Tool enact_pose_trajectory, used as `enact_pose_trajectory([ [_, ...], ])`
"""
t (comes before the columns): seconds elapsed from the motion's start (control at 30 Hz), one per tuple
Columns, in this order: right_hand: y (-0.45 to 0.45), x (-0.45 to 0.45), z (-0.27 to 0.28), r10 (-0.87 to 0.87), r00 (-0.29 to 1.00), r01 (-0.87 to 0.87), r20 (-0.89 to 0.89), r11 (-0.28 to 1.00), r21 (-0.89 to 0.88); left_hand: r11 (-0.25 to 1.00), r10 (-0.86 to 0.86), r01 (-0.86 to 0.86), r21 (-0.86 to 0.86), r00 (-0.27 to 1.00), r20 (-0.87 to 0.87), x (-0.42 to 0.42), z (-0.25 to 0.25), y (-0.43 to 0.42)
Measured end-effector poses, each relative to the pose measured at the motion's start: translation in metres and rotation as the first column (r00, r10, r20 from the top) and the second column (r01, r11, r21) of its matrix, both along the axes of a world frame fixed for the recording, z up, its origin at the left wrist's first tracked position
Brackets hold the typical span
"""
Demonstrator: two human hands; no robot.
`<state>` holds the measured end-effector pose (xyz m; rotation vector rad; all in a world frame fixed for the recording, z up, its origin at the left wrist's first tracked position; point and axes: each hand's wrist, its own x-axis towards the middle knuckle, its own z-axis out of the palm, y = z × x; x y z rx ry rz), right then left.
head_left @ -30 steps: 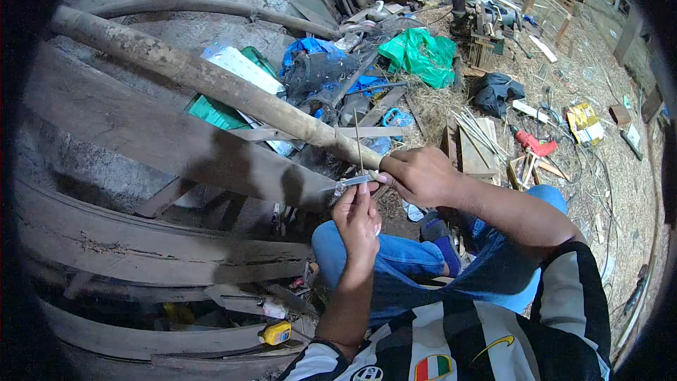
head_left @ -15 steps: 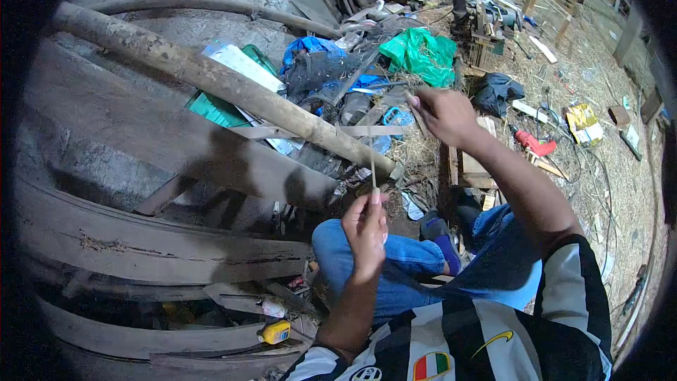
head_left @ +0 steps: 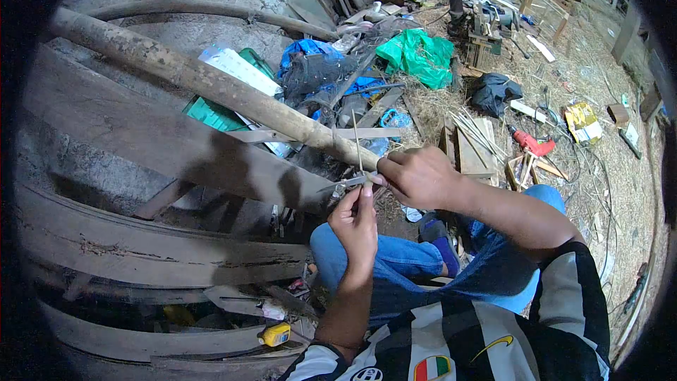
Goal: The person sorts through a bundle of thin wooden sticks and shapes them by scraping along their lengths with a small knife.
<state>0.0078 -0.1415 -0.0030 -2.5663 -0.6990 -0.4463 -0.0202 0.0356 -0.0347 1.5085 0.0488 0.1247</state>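
In the head view, a thin stick [head_left: 357, 142] is held near-upright by the left hand [head_left: 358, 229], its lower end pinched between thumb and fingers, with almost no gap in the grip. A knife [head_left: 349, 182] is gripped in the right hand [head_left: 423, 178]; fingers are curled closed, handle mostly hidden by them, blade pointed toward the left side and laid across the lower part of the stick. The step in hand is judged to be shaving or trimming of the stick; exact contact of the edge is too small to tell. For a stroke along the stick, a firm pinch, a shallow blade angle and a left thumb clear of the edge are judged to be called for. Space is limited by a round pole [head_left: 211, 85], its near end just beyond the hands, and by planks [head_left: 141, 229] on the left side; the jeans [head_left: 381, 250] are seen below the hands, so a slip downward could be risky. Farther out, loose strips [head_left: 478, 134], a red drill [head_left: 530, 142], a black bag [head_left: 496, 93], a green bag [head_left: 417, 58] and a yellow packet [head_left: 584, 123] are seen on the littered floor. A yellow bottle [head_left: 275, 334] is seen by the lower planks, well apart from the knife.
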Motion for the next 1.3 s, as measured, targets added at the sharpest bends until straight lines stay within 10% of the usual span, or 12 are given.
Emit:
enact_pose_trajectory([
  [0.33,-0.010,0.013,-0.008,-0.037,0.999,0.036,-0.016,0.997,-0.072,0.975,-0.016,-0.017,0.221,0.989,0.149,0.005,-0.007,0.007],
  [0.53,-0.060,0.069,-0.014,-0.393,0.915,0.385,-0.090,0.918,-0.093,0.940,-0.043,-0.003,0.342,0.991,0.125,-0.024,-0.001,0.007],
  [1.0,-0.006,0.008,-0.008,-0.057,0.982,0.051,-0.182,0.998,-0.039,0.976,-0.060,0.060,0.207,0.998,-0.007,-0.004,-0.008,0.013],
  [1.23,-0.053,0.061,-0.010,-0.409,0.887,0.421,-0.212,0.907,0.013,0.955,-0.058,0.040,0.294,0.997,0.051,-0.015,-0.010,0.016],
  [1.3,-0.046,0.053,-0.008,-0.402,0.895,0.422,-0.195,0.904,0.072,0.980,-0.200,0.197,-0.036,0.960,-0.198,-0.014,0.001,0.018],
])
